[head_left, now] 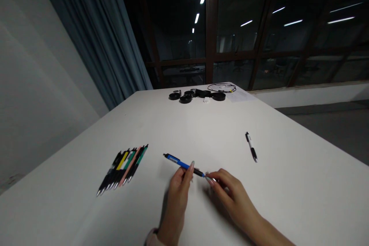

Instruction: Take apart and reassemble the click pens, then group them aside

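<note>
A blue ballpoint pen (181, 163) with a black clip and black grip slants over the white table. My left hand (180, 186) is closed around its barrel, thumb on top. The fingers of my right hand (229, 188) pinch the pen's silver tip (210, 179) at its lower right end. Whether that tip is still joined to the barrel is too small to tell. To the left lies a row of several pens (123, 169), side by side, with black, yellow, green, white and pink barrels. Right of my hands lies a white pen (250, 143) with a black grip.
At the table's (161, 123) far end are several round black objects (186, 99), a small white piece (206, 100), a coiled black cable (221, 87) and a sheet of paper (240, 95). A blue curtain (98, 27) and dark windows stand behind.
</note>
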{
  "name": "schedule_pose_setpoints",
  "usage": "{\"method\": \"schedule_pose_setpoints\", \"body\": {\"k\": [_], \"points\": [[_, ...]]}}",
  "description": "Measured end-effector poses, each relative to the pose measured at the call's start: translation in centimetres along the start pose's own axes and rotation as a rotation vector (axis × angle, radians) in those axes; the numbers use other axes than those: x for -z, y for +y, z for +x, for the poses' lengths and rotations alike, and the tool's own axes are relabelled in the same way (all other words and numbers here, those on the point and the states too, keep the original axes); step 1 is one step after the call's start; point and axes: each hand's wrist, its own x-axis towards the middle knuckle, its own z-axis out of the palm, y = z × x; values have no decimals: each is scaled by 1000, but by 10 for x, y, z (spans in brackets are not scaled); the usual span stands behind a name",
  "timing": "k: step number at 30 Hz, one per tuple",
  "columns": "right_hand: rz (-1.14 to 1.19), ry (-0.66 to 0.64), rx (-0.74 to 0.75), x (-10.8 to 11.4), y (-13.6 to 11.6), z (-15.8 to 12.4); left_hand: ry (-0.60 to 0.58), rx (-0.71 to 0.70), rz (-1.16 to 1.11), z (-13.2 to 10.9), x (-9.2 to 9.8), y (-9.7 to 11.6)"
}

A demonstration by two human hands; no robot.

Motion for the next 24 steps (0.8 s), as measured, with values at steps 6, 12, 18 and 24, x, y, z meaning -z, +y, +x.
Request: {"method": "schedule_pose_setpoints", "body": {"k": [6,12,18,24], "points": [[-29,33,-74,7,6,3,51,-27,-94,3,4,-3],[-13,96,-73,18,13,7,238,-83,-158,16,30,6],[-160,140,-91,19,27,13,276,-134,25,23,36,7],[-497,70,-80,12,34,19,36,-164,382,24,28,-7]]}}
